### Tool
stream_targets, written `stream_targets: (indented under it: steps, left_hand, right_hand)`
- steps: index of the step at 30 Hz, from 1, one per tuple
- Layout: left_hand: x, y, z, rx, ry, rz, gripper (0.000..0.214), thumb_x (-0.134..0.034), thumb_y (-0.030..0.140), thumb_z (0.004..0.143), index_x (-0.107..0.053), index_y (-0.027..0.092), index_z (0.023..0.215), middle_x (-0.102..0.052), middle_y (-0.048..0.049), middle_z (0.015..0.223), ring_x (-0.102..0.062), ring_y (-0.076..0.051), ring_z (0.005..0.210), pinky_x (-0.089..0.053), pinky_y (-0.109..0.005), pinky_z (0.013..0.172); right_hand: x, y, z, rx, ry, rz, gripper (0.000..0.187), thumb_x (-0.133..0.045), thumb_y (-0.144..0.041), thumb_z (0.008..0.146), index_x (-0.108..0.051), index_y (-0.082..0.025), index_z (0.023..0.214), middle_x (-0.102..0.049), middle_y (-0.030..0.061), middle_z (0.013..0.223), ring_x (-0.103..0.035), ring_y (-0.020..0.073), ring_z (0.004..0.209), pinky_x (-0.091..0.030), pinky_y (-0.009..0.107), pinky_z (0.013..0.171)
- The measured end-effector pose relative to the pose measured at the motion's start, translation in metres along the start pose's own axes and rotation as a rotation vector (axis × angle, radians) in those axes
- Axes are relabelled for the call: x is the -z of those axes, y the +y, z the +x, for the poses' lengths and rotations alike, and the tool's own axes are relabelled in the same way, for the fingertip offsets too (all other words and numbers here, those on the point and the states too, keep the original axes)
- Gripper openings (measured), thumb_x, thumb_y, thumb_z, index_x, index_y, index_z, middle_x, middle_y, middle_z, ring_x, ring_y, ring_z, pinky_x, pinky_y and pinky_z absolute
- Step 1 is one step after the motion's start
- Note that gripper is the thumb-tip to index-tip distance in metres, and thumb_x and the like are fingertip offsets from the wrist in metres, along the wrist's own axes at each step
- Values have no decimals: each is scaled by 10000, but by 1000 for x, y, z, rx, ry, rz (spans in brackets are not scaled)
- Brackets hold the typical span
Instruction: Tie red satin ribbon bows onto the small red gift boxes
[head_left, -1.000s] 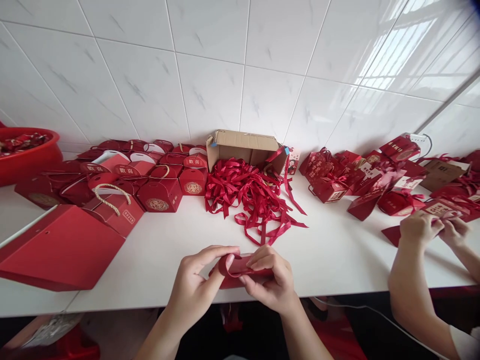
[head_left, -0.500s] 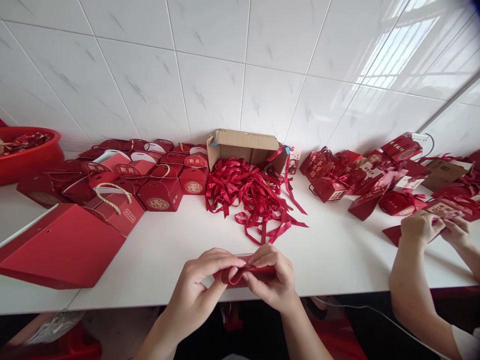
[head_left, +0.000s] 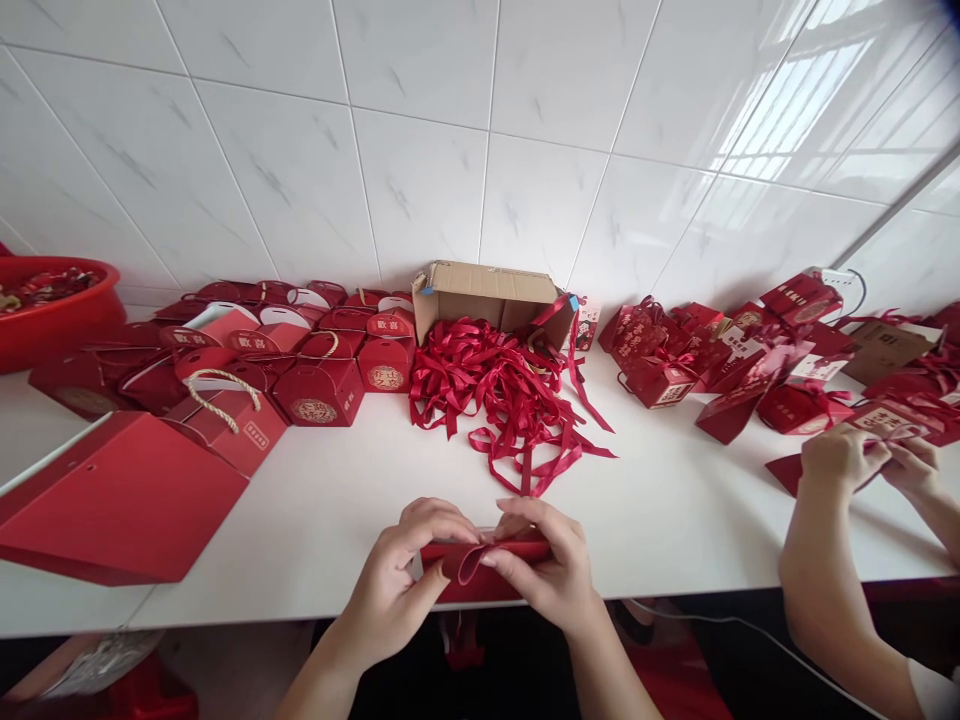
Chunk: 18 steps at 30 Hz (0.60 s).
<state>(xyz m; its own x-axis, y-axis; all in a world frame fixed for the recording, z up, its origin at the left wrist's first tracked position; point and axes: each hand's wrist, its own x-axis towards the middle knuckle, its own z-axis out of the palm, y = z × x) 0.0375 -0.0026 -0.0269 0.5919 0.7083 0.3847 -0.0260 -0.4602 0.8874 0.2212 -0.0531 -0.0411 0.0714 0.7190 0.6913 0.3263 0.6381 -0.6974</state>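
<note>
Head view, lower centre: left hand (head_left: pixel 401 585) and right hand (head_left: pixel 547 575) were both pinched shut on a flat red box (head_left: pixel 480 585), thumbs and fingertips meeting along its top edge. The red box sat at the front edge of the table (head_left: pixel 337 500). A ribbon pile (head_left: pixel 510 395) lay above it, at frame centre, spilling from a carton (head_left: pixel 487 295). Lower right: a co-worker's hands (head_left: pixel 844 455) held another red piece.

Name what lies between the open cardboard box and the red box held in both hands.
Head view: a heap of red ribbons lies between the cardboard box and the red box.
</note>
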Motion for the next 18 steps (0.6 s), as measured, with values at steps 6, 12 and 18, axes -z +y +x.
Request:
stream_targets:
  steps: [6, 12, 18]
  left_hand:
    - [-2, -2, -3, -25, 1, 84, 175, -543, 114, 871, -677, 218, 916, -690, -69, 862, -620, -221, 911, -488, -375, 876]
    - [-2, -3, -3, -46, 15, 84, 189, -515, 107, 885, -654, 220, 944, -689, -65, 877, -622, -213, 902, -493, -365, 856]
    - [-3, -6, -3, 41, 39, 26, 172, -524, 125, 891, -660, 216, 943, -679, -94, 1050, -617, -228, 1061, -514, -335, 875]
  right_hand:
    - [13, -14, 5, -61, -247, -75, 212, -616, -227, 894, -678, -217, 1097, -661, 69, 831, -626, 168, 697, -533, 274, 611]
    - [7, -15, 5, -107, -211, -97, 128, -616, -158, 876, -629, -207, 993, -657, 48, 845, -613, 157, 744, -511, 254, 659]
    - [4, -8, 6, -57, -161, -115, 45, -602, -174, 877, -578, -204, 902, -617, 33, 774, -584, 154, 686, -485, 259, 612]
